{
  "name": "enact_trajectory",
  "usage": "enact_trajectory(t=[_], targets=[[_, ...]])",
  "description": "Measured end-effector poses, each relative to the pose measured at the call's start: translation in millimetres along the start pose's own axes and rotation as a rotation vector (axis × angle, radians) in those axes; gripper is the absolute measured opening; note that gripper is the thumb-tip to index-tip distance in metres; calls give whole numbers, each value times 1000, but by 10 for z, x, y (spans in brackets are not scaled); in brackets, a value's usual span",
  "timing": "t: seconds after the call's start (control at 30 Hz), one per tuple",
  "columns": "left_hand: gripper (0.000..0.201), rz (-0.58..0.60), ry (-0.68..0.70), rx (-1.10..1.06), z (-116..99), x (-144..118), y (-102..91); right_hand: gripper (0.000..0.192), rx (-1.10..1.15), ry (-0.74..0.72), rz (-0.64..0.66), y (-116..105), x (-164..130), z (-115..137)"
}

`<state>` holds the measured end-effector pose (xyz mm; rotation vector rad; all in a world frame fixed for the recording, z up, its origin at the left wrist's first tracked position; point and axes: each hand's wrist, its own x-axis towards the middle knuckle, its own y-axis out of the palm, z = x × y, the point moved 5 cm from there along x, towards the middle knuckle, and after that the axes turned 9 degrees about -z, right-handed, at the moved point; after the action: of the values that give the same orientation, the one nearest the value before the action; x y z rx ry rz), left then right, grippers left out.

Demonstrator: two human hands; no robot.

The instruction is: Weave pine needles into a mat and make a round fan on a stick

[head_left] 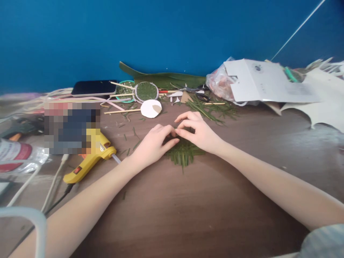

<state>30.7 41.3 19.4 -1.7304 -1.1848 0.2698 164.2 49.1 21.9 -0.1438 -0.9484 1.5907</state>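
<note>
- a small mat of woven green leaf strips (184, 157) lies on a brown wooden table (193, 211), just off centre toward five o'clock, partly hidden under two bare hands.
- the left hand (153, 145) reaches in from seven o'clock, fingers curled, thumb apart beneath; the right hand (201, 132) comes from four o'clock, thumb and forefinger bent into a loop. their fingertips meet over the mat; i cannot tell whether either pinches a strip.
- the mat looks very light, thin and bendy. its strips are probably smooth, a little slippery, and easily split or pulled loose.
- the best hold is likely flat fingertips on the dense weave, rather than the loose fringe at its six o'clock edge.
- at two o'clock, a white box (268, 84) carries a small dark logo (258, 67); its faint print is unreadable.
- at nine o'clock, a red-and-white packet label (16, 152) has blurred, illegible lettering.
</note>
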Motion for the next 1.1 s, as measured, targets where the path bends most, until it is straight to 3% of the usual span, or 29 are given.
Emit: enact_trajectory(t=[0.3, 0.73, 1.1], targets=[[9, -22, -13, 11, -2, -8, -12, 21, -28, -31, 47, -21, 6, 11], [15, -24, -67, 6, 18, -6, -24, 10, -139, -32, 73, -89, 74, -40], [17, -41, -109, -36, 57, -7, -37, 7, -176, -49, 196, -50, 125, -9]])
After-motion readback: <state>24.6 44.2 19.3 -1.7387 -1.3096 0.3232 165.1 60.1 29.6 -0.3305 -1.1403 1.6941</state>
